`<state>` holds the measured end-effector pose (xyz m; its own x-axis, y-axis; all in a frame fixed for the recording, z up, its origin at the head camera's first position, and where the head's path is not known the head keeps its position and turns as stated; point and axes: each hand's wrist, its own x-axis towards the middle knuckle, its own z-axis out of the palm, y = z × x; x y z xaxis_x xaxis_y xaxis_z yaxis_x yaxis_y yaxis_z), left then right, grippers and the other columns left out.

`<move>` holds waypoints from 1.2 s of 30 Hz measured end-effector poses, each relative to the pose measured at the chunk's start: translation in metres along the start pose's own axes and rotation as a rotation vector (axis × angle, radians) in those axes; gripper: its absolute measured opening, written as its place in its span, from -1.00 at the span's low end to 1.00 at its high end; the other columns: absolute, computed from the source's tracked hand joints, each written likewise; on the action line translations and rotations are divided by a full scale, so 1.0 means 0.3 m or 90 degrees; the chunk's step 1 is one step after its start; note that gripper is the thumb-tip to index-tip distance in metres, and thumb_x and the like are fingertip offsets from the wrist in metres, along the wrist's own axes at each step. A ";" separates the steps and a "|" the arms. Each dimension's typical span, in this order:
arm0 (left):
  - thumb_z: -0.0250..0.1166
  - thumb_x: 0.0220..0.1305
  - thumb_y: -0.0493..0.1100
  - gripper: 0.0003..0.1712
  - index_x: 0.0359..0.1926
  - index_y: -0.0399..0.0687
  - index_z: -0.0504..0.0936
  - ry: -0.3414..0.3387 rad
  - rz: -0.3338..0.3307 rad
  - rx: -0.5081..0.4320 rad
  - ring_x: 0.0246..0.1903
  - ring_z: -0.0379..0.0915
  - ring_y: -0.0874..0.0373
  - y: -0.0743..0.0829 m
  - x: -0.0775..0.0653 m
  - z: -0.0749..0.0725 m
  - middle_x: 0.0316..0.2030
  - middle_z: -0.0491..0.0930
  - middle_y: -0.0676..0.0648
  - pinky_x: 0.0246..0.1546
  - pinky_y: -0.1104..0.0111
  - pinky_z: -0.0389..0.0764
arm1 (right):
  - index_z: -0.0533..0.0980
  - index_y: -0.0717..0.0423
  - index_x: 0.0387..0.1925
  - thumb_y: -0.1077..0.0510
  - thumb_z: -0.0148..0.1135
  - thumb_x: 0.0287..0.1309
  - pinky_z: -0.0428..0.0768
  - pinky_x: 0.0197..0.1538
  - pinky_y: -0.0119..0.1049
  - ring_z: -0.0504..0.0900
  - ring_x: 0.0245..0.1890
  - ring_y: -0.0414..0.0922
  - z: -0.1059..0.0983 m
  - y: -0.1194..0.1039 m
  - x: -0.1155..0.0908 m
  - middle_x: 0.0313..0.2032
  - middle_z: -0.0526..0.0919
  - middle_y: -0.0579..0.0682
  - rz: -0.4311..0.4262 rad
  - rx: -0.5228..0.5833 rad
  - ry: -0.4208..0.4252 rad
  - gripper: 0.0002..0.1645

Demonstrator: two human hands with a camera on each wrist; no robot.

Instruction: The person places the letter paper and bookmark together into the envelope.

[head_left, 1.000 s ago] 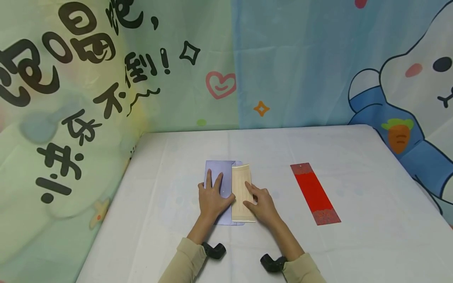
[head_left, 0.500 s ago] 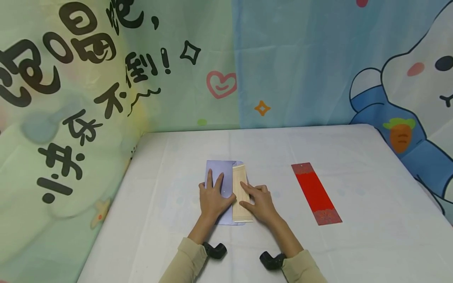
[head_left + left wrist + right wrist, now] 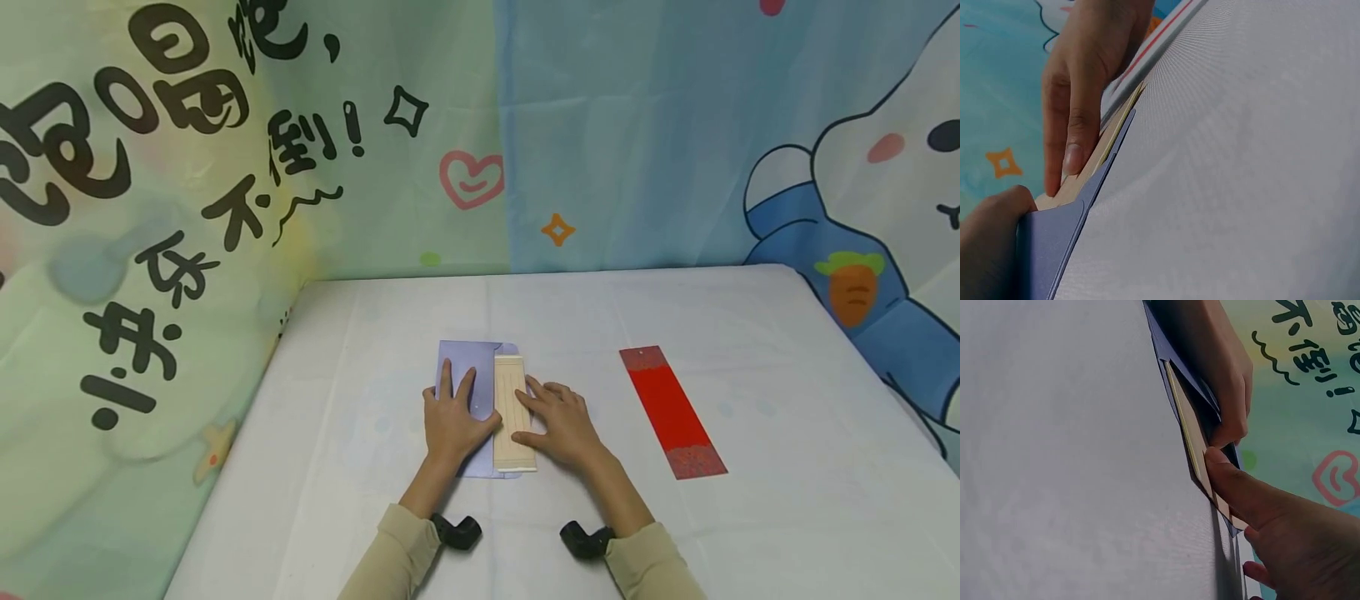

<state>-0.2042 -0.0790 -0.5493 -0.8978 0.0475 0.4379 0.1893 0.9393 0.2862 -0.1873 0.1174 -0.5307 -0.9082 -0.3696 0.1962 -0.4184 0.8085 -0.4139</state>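
Note:
A pale purple envelope (image 3: pixel 481 377) lies flat on the table. From its right-hand mouth sticks a cream stack of thin sheets or cards (image 3: pixel 510 417) with lengthwise lines; its left part is hidden inside. My left hand (image 3: pixel 455 425) rests on the envelope with fingers spread, its thumb (image 3: pixel 1007 209) at the raised mouth edge. Over the cream stack's right edge lies my right hand (image 3: pixel 561 423), thumb and fingers fairly straight and touching it. In the right wrist view, the right thumb (image 3: pixel 1241 484) presses on the stack, close to the left thumb.
A long red strip (image 3: pixel 671 412) with patterned ends lies on the white-covered table (image 3: pixel 795 400) to the right. A printed cloth backdrop (image 3: pixel 637 150) stands behind and on the left. Black wrist-worn camera mounts (image 3: pixel 457 533) sit at both cuffs.
The cream stack has slid left, farther into the envelope. My right hand shifted left with it, then spread its fingers and moved slightly back right. The left hand stays put.

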 end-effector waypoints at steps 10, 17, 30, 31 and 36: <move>0.23 -0.25 0.34 -0.12 0.15 0.06 0.51 0.016 0.013 0.004 -0.25 0.32 -0.16 -0.004 0.007 0.004 0.29 0.19 -0.25 -0.33 0.17 0.41 | 0.31 0.00 0.28 -0.36 0.18 -0.06 -0.24 0.23 0.25 -0.01 0.36 0.09 0.033 -0.025 0.015 0.32 0.22 -0.03 0.008 0.001 -0.023 -0.09; 0.24 -0.25 0.35 -0.12 0.15 0.07 0.51 0.011 0.011 0.010 -0.24 0.33 -0.17 -0.002 0.004 0.003 0.29 0.20 -0.26 -0.33 0.17 0.42 | 0.29 0.03 0.30 -0.38 0.16 -0.05 -0.24 0.22 0.26 0.01 0.35 0.10 0.036 -0.028 0.015 0.32 0.21 0.00 0.005 0.005 -0.018 -0.05; 0.24 -0.24 0.34 -0.13 0.15 0.05 0.52 0.010 0.013 0.012 -0.24 0.33 -0.18 -0.001 0.004 0.000 0.28 0.21 -0.27 -0.30 0.16 0.40 | 0.21 0.13 0.32 -0.36 0.21 -0.10 -0.24 0.26 0.20 -0.03 0.37 0.07 0.020 0.016 0.039 0.34 0.16 0.02 -0.042 0.041 -0.064 0.04; 0.23 -0.24 0.34 -0.13 0.15 0.05 0.52 0.013 0.015 0.012 -0.24 0.33 -0.18 -0.001 0.004 0.000 0.28 0.21 -0.28 -0.30 0.15 0.40 | 0.21 0.12 0.32 -0.36 0.21 -0.10 -0.25 0.25 0.20 -0.03 0.36 0.07 0.020 0.015 0.043 0.34 0.17 0.00 -0.046 0.040 -0.066 0.04; 0.23 -0.24 0.35 -0.13 0.14 0.03 0.52 0.013 0.020 0.011 -0.24 0.33 -0.19 -0.003 0.002 0.000 0.28 0.21 -0.29 -0.30 0.16 0.39 | 0.20 0.09 0.33 -0.37 0.20 -0.10 -0.27 0.26 0.18 -0.04 0.37 0.05 0.023 0.014 0.059 0.34 0.16 -0.04 -0.060 0.042 -0.086 0.04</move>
<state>-0.2048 -0.0798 -0.5493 -0.8832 0.0699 0.4638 0.2096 0.9434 0.2570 -0.2052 0.1111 -0.5350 -0.8555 -0.5041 0.1181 -0.4975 0.7371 -0.4574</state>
